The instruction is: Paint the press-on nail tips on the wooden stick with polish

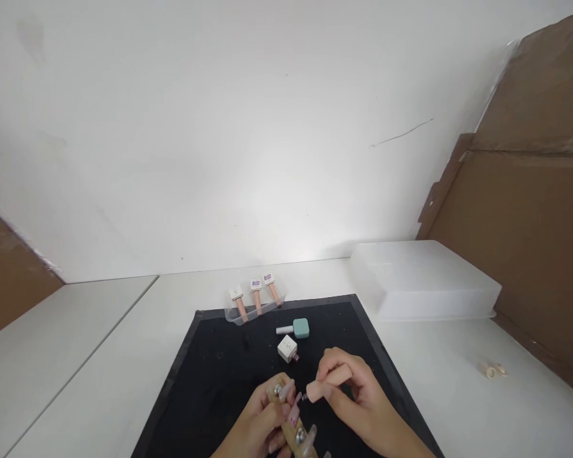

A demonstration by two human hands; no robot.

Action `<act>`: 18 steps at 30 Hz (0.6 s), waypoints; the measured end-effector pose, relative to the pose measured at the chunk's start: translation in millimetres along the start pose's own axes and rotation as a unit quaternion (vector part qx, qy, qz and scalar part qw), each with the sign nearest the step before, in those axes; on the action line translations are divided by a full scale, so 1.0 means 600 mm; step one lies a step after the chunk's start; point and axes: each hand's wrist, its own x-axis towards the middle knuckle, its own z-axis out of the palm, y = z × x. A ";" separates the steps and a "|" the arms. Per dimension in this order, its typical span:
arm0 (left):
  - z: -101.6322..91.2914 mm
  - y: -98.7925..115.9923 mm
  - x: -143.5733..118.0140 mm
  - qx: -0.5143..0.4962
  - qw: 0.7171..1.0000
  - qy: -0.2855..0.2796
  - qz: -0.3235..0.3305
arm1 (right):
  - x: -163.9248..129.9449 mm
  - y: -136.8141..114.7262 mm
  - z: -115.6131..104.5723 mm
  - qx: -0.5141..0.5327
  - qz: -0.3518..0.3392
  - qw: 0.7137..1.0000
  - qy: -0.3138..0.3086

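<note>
My left hand is closed around a wooden nail-tip holder with shiny metal knobs and several false nails on it. One pink false nail sticks up between my fingers. In my right hand, pinched by its pale pink cap, is a nail polish brush. Its dark tip points at that nail, very close to it; whether they touch, I cannot tell. Just beyond my hands, a white square polish bottle lies tilted with its neck uncapped. Behind it lies a mint-green bottle with a pale cap.
A black mat covers the white table under my hands. At its far edge, a clear tray holds three white bottles with pink caps. A translucent plastic box stands at right, with small beige rings nearer. Cardboard borders the right side.
</note>
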 end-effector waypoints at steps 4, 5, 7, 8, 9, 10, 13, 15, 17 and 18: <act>0.000 -0.001 -0.002 -0.005 1.000 0.005 0.005 | 0.007 0.006 0.001 0.106 0.062 0.992 0.041; 0.000 -0.001 -0.003 -0.005 1.000 0.007 0.004 | 0.008 0.010 0.001 0.150 0.072 0.985 0.042; 0.000 0.000 -0.004 -0.005 1.000 0.011 0.001 | 0.010 0.019 0.001 0.232 0.083 0.969 0.029; 0.000 0.000 -0.005 -0.004 1.000 0.013 -0.001 | 0.011 0.023 0.001 0.265 0.091 0.960 0.013; 0.000 0.001 -0.005 -0.004 1.000 0.017 -0.002 | 0.011 0.026 0.001 0.291 0.098 0.952 -0.006; 0.000 0.002 -0.006 -0.005 1.000 0.021 -0.004 | 0.011 0.027 0.001 0.310 0.104 0.945 -0.024; 0.002 0.004 -0.006 -0.016 0.999 0.030 -0.001 | 0.011 0.025 0.001 0.311 0.101 0.945 -0.033; 0.003 0.005 -0.006 -0.023 0.999 0.028 0.001 | 0.009 0.019 0.000 0.271 0.080 0.959 -0.009; 0.004 0.006 -0.006 -0.026 0.999 0.024 0.003 | 0.008 0.013 -0.001 0.218 0.058 0.974 0.007; 0.005 0.006 -0.006 -0.026 0.999 0.022 0.005 | 0.007 0.011 -0.002 0.192 0.048 0.980 0.009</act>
